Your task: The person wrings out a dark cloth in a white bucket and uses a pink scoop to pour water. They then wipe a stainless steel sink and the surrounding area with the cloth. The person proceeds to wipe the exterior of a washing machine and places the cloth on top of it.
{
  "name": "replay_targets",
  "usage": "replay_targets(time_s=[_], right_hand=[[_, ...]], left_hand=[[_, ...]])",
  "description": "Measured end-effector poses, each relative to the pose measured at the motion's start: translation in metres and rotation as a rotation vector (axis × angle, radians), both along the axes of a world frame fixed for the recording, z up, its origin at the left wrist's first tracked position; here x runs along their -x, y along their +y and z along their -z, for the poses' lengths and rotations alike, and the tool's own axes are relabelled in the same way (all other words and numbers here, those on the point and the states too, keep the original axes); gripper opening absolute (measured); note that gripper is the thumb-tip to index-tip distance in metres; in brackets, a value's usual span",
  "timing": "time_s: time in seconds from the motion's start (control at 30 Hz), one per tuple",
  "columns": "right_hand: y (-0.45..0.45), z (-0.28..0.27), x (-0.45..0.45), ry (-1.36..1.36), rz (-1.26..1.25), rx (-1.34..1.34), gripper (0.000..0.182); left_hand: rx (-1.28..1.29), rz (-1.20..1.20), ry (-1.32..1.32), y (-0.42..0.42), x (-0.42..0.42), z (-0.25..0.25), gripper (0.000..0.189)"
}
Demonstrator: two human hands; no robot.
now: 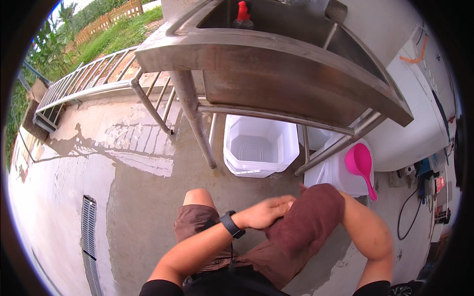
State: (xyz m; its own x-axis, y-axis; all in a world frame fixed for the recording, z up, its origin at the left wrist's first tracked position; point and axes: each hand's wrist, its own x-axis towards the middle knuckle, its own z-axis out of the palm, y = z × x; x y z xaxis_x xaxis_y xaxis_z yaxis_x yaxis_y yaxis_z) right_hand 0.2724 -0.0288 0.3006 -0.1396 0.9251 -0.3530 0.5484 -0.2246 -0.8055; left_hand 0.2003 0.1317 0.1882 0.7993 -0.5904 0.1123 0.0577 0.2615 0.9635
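Observation:
A reddish-brown cloth [309, 218], which looks like a towel, is bunched over the end of my right forearm above my right thigh. It covers my right hand, so those fingers are hidden. My left hand [264, 214], slightly blurred and with a black watch [232, 224] on its wrist, reaches across to the cloth's left edge. Its fingers are curled in at that edge. Below lie my brown shorts [274, 255], and both hands are well short of the steel sink stand.
Ahead stands a stainless steel sink [274, 55] holding a red-topped spray bottle [243, 16]. Beneath it is a white plastic bucket [261, 148]. A pink dipper [359, 162] rests on a white container [339, 177]. A floor drain grate [89, 225] and a metal rack [92, 88] are leftward.

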Motion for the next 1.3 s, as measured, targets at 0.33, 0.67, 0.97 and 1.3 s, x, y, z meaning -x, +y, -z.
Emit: replay_targets(time_s=[0.33,0.67,0.97,1.3], right_hand=[[0.064,0.03,0.057,0.681,0.773,-0.174,0.066],[0.096,0.053,0.086,1.589,1.442,-0.396,0.045],[0.057,0.036,0.026,1.209,1.388,-1.056,0.064],[0.018,0.06,-0.001,1.619,1.586,-1.689,0.047]], left_hand=[[0.375,0.542,0.255,-0.005,0.021,0.064,0.039],[0.374,0.474,0.255,-0.011,0.029,0.059,0.04],[0.342,0.457,0.225,0.025,0.034,0.056,0.041],[0.247,0.492,0.203,0.044,0.059,0.06,0.043]])
